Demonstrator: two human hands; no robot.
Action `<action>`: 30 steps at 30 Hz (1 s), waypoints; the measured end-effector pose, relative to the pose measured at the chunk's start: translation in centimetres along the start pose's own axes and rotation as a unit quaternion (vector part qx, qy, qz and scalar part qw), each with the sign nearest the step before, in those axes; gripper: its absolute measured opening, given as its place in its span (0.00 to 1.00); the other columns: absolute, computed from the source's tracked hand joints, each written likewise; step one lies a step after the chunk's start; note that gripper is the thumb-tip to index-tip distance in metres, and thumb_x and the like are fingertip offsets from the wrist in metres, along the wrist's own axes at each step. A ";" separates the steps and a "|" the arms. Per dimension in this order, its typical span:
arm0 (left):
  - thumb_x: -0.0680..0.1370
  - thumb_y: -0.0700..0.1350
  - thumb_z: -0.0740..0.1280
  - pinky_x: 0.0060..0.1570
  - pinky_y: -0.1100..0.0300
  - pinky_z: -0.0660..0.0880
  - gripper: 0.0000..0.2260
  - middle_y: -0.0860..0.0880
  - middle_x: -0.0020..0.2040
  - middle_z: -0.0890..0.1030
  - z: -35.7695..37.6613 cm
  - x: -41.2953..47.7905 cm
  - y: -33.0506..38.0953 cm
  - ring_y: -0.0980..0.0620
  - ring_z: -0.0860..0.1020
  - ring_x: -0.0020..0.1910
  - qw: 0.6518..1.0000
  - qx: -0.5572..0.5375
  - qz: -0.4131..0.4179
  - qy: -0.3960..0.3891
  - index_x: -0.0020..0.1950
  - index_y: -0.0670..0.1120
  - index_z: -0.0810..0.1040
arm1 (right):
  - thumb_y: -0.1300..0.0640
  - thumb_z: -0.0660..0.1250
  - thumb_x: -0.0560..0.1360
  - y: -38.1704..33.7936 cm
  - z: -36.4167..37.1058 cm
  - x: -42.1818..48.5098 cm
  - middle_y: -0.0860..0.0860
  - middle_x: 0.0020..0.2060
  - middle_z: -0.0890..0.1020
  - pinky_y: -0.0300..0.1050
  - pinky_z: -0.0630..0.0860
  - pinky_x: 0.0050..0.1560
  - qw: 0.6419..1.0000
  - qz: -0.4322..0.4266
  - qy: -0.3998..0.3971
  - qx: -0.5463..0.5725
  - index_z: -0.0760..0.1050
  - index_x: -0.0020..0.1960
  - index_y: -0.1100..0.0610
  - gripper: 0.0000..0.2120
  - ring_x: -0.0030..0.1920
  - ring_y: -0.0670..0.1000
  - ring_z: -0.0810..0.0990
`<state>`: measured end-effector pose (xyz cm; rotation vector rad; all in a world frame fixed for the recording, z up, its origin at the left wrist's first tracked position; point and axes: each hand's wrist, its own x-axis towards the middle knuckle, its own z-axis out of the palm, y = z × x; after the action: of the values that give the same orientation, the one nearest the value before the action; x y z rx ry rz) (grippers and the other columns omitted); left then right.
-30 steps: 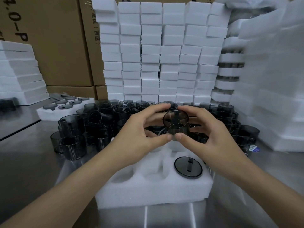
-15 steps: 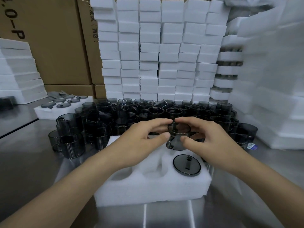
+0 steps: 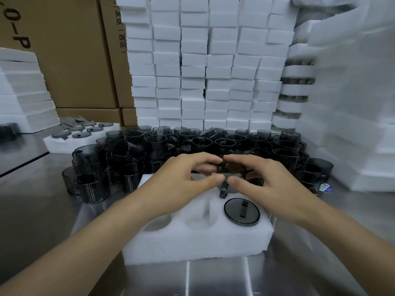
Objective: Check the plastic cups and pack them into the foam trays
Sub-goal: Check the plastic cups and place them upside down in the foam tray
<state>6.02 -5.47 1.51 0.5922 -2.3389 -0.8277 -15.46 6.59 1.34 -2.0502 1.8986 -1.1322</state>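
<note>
Smoky grey transparent plastic cup (image 3: 234, 176) has come down from eye level to the far right pocket of the white foam tray (image 3: 192, 242) on the steel worktop (image 3: 213, 278). Fingers of left hand (image 3: 181, 180) and right hand (image 3: 269, 184) pinch its rim, so I judge inspection done, seating underway.

Both bare forearms reach in from the lower corners and converge toward the middle. The left grip (image 3: 181, 180) and the right grip (image 3: 265, 184) meet with palms down and knuckles up. Their thumbs (image 3: 219, 178) nearly touch tip to tip underneath, and their index fingers (image 3: 205, 159) arch over and almost meet above. Each pinches its own side of the cup (image 3: 232, 175) held between them. Both wrists look straight.
</note>
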 end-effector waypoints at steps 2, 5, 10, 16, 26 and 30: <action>0.81 0.59 0.73 0.60 0.61 0.76 0.17 0.65 0.61 0.85 0.0 -0.1 -0.1 0.70 0.80 0.59 0.999 0.042 -0.003 -0.019 0.70 0.62 0.81 | 0.35 0.68 0.76 0.2 0.2 0.1 0.33 0.63 0.80 0.40 0.74 0.69 1.000 0.011 -0.017 -0.024 0.76 0.74 0.39 0.27 0.66 0.34 0.76; 0.80 0.61 0.73 0.64 0.64 0.71 0.18 0.66 0.64 0.80 0.3 -0.2 -0.1 0.69 0.74 0.65 0.994 0.099 0.001 -0.041 0.70 0.62 0.82 | 0.36 0.69 0.76 0.3 0.7 0.3 0.34 0.63 0.77 0.46 0.73 0.72 0.997 0.026 -0.049 -0.046 0.78 0.72 0.41 0.25 0.67 0.37 0.75; 0.83 0.59 0.70 0.71 0.62 0.69 0.19 0.68 0.70 0.77 0.4 -0.4 0.5 0.68 0.71 0.71 0.992 0.111 0.019 -0.050 0.74 0.60 0.79 | 0.37 0.68 0.77 -0.1 0.1 0.2 0.35 0.59 0.81 0.39 0.73 0.66 0.995 -0.046 0.071 -0.056 0.81 0.68 0.43 0.22 0.65 0.40 0.78; 0.80 0.61 0.73 0.71 0.61 0.72 0.19 0.73 0.68 0.78 0.1 -0.8 0.7 0.71 0.73 0.69 0.993 0.107 0.016 -0.051 0.71 0.67 0.78 | 0.58 0.69 0.81 1.7 -2.9 1.0 0.38 0.48 0.80 0.42 0.71 0.54 0.953 -0.018 0.289 -0.089 0.83 0.56 0.48 0.08 0.52 0.46 0.77; 0.80 0.52 0.74 0.69 0.54 0.76 0.12 0.69 0.61 0.84 0.1 -1.0 1.1 0.66 0.78 0.68 0.993 0.036 0.050 -0.097 0.63 0.63 0.85 | 0.47 0.73 0.77 3.0 -2.6 0.9 0.43 0.56 0.80 0.51 0.67 0.64 0.949 -0.024 0.189 -0.252 0.88 0.52 0.47 0.08 0.62 0.51 0.70; 0.80 0.49 0.75 0.69 0.54 0.75 0.13 0.68 0.61 0.85 0.3 -1.2 1.3 0.66 0.79 0.67 0.993 0.014 0.060 -0.105 0.62 0.63 0.86 | 0.41 0.77 0.74 3.1 -1.5 0.7 0.46 0.69 0.78 0.57 0.62 0.70 0.947 0.007 0.140 -0.288 0.88 0.49 0.46 0.10 0.74 0.54 0.66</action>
<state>6.43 -3.73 1.78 0.3860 -2.5521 -0.8364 -18.89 5.92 0.90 -2.2239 2.6359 -0.9869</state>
